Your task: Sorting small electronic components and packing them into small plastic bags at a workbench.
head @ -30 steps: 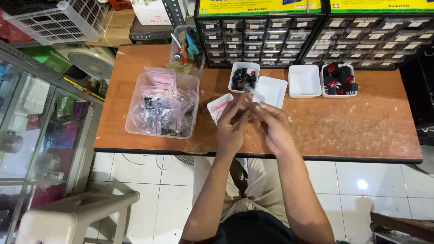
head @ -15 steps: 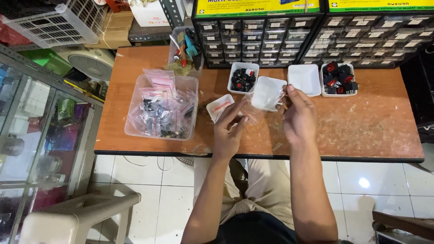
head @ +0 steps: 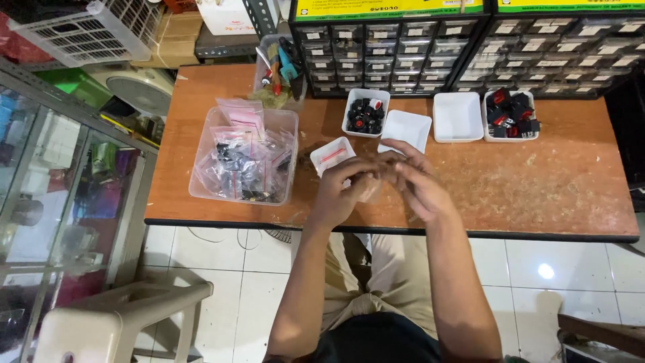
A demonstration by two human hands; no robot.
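Note:
My left hand (head: 341, 191) and my right hand (head: 418, 183) meet fingertip to fingertip over the front middle of the orange-brown table (head: 537, 188). Between them they pinch a small clear plastic bag (head: 369, 193), mostly hidden by the fingers. Just left of the hands lies another small zip bag with a red strip (head: 331, 155). Behind the hands sit an empty white tray (head: 406, 128) and a white tray of small black and red parts (head: 364, 113).
A clear tub (head: 201, 176) full of bagged parts stands at the left. Further right are another empty white tray (head: 458, 116) and a tray of black and red parts (head: 510, 114). Drawer cabinets (head: 403, 47) line the back, beside a cup of tools (head: 279, 67). A glass showcase (head: 60, 195) stands left.
Half a second ago my right hand was stretched out to the empty white tray. It has come back and joined my left hand at the small bag.

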